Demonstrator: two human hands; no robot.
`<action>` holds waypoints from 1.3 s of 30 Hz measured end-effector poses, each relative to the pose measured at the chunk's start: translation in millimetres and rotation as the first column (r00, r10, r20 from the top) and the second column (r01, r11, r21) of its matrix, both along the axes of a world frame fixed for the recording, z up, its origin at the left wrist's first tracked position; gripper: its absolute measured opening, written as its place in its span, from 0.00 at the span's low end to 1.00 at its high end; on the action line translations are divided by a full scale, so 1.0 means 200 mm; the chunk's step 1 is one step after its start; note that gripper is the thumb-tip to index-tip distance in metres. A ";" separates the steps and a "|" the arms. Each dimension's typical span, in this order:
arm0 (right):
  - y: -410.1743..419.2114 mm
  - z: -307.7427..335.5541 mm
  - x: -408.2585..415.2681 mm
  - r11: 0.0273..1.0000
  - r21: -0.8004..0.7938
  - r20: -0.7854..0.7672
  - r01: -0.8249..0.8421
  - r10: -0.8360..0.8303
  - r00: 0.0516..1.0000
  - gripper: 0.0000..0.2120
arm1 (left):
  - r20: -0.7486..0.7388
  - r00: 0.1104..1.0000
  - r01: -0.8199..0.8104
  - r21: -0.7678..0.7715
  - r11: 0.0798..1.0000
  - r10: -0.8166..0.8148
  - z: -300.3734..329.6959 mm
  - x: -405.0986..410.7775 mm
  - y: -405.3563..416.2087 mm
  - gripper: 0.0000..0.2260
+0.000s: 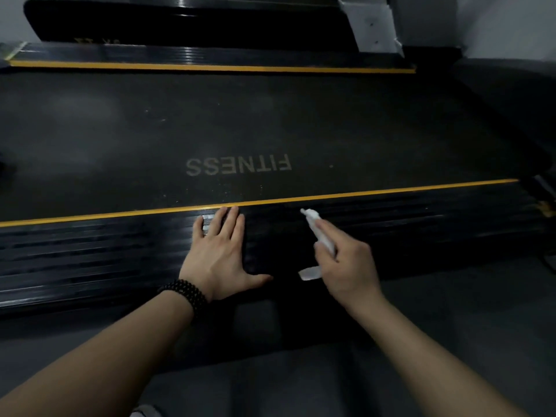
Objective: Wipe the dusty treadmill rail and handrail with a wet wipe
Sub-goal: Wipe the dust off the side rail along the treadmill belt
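Note:
The near treadmill side rail (105, 254) is black and ribbed, with a yellow stripe along its inner edge. My left hand (218, 255) lies flat on it, fingers spread, with a bead bracelet at the wrist; nothing is held in it. My right hand (350, 266) hovers just above the rail to the right, closed on a crumpled white wet wipe (316, 228). The wipe sticks out past my fingers toward the yellow stripe, and another end shows below my thumb. No handrail is clearly in view.
The dark running belt (270, 124) printed "FITNESS" lies beyond the near rail. The far side rail (210, 60) with its yellow stripe runs along the top. A grey upright post (373, 25) stands at the top right. Grey floor (451, 311) lies in front of the rail.

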State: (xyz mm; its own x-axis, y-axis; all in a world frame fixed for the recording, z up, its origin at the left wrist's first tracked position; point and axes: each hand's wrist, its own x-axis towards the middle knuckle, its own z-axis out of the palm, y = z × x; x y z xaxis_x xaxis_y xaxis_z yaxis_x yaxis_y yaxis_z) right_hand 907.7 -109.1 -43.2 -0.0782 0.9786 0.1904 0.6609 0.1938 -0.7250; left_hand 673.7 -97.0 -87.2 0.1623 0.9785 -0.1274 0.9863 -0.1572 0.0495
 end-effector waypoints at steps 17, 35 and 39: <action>0.47 -0.07 0.14 0.959 0.275 0.230 -0.065 0.000 0.973 0.17 | 0.045 0.999 -0.010 -0.009 1.000 0.011 0.02 0.31 0.12 0.64; 0.31 -0.16 0.02 0.895 -0.225 0.602 -0.386 0.439 0.666 0.41 | 0.070 0.997 -0.014 0.000 1.000 0.014 0.01 0.33 0.11 0.60; 0.31 -0.16 0.03 0.889 -0.252 0.600 -0.383 0.454 0.658 0.42 | 0.088 0.996 -0.014 0.004 1.000 0.014 0.02 0.32 0.11 0.60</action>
State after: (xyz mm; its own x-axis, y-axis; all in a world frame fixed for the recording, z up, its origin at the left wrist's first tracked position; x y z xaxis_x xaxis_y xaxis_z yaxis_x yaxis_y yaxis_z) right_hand 913.3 -46.4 -74.5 -0.5498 0.8218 -0.1495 0.8306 0.5189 -0.2023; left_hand 738.6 -75.5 -83.1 0.1587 0.9813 -0.1090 0.9804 -0.1435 0.1350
